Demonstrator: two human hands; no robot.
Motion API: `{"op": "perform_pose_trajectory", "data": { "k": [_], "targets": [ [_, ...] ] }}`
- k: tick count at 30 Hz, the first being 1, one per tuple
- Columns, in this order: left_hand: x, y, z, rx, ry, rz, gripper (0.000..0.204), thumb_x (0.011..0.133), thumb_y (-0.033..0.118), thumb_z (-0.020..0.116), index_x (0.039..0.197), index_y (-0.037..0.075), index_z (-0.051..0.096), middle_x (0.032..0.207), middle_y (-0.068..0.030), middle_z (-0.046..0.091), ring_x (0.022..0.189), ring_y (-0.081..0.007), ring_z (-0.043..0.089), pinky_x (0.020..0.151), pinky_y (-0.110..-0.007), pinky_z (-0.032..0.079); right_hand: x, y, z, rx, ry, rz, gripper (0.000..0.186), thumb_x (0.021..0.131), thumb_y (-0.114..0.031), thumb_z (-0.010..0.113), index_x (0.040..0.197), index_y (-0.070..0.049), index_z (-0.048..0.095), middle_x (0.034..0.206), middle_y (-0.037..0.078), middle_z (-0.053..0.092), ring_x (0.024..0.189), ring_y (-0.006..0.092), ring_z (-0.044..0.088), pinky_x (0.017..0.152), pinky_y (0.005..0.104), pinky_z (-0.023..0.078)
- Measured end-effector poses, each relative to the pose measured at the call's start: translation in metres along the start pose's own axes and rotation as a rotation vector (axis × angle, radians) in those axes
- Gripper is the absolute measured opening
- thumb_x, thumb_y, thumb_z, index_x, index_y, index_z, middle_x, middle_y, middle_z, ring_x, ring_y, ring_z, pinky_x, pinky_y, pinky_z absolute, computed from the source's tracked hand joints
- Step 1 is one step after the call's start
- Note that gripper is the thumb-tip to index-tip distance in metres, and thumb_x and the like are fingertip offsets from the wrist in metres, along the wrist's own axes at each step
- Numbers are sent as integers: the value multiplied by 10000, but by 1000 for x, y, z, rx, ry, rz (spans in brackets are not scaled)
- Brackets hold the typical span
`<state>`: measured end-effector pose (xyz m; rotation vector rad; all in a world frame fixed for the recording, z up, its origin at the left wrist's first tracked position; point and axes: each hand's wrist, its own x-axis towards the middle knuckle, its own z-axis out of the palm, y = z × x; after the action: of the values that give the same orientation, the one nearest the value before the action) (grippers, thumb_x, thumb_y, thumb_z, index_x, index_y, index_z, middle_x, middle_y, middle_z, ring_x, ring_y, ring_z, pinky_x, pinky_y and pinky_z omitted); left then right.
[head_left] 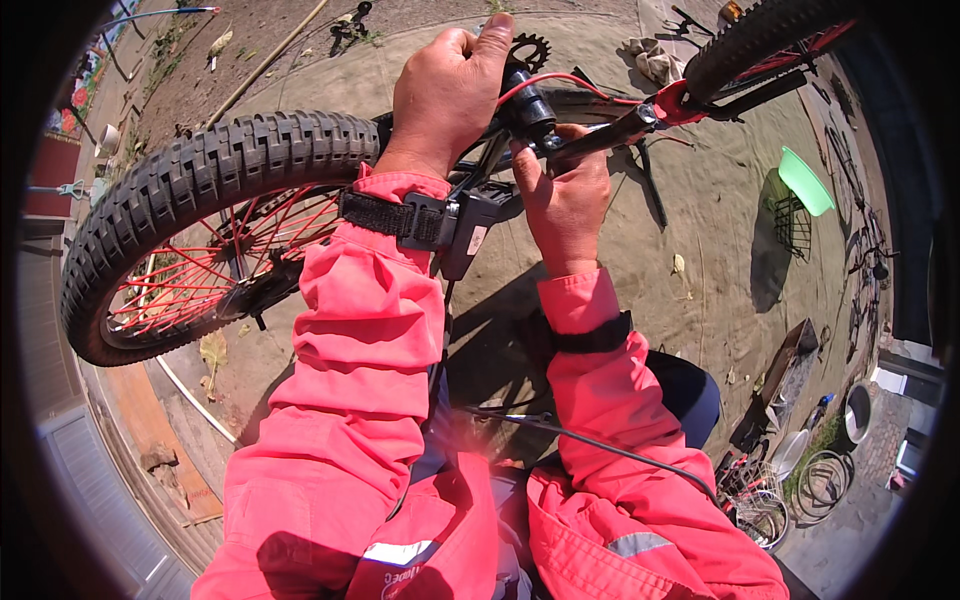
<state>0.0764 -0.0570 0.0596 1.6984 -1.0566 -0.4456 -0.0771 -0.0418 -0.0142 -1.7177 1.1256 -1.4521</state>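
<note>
A bicycle with a black frame (pixel 608 135) lies across the upper part of the view. My left hand (pixel 445 95) is closed beside the black bottom bracket shell (pixel 530 108), thumb pointing up; what its fingers grip is hidden behind the hand. Past the thumb shows a dark toothed chainring (pixel 532 50). My right hand (pixel 568 200) holds the frame just below the shell, thumb on the near side and fingers wrapped behind. From the shell a red cable (pixel 570 78) curves toward the right. The knobby wheel (pixel 250 140) with red spokes is left of my hands.
Another tyre (pixel 770 40) stands at the upper right. A green basin (pixel 805 180) and a black wire basket (pixel 793 228) lie on the ground cloth (pixel 700 300). Wire hoops (pixel 825 487) and a metal trough (pixel 790 370) are at the lower right. A dark cable (pixel 610 440) crosses my right sleeve.
</note>
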Motion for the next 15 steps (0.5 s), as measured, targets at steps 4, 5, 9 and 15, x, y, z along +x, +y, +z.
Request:
{"op": "perform_pose_trajectory", "data": {
  "k": [4, 5, 9, 15],
  "targets": [
    [1, -2, -1, -43, -19, -10, 640, 1032, 615, 606, 896, -5, 681, 724, 2, 597, 722, -89, 509, 669, -308, 477, 0, -2, 3, 135, -6, 224, 301, 980, -273, 779, 987, -10, 633, 722, 58, 641, 669, 152, 616, 631, 325, 501],
    [1, -2, -2, -69, -25, -13, 639, 1031, 615, 607, 899, -6, 683, 728, 1, 600, 724, -89, 511, 670, -306, 477, -1, -3, 3, 105, 4, 222, 301, 975, -272, 781, 988, -9, 635, 733, 64, 646, 674, 159, 620, 635, 331, 503],
    [0, -1, 0, -3, -7, 7, 640, 1030, 616, 608, 902, -6, 684, 732, 1, 601, 726, -89, 509, 671, -305, 477, 1, -6, 5, 28, 15, 201, 298, 954, -266, 785, 989, -6, 642, 794, 100, 673, 699, 206, 646, 661, 360, 517],
    [0, 0, -1, 13, -11, 4, 640, 1031, 615, 606, 924, -10, 693, 733, -1, 603, 729, -91, 513, 678, -310, 480, 4, -4, 4, -177, 32, 41, 317, 882, -216, 823, 1042, -5, 649, 815, 82, 670, 705, 193, 638, 663, 344, 521]
  ]
}}
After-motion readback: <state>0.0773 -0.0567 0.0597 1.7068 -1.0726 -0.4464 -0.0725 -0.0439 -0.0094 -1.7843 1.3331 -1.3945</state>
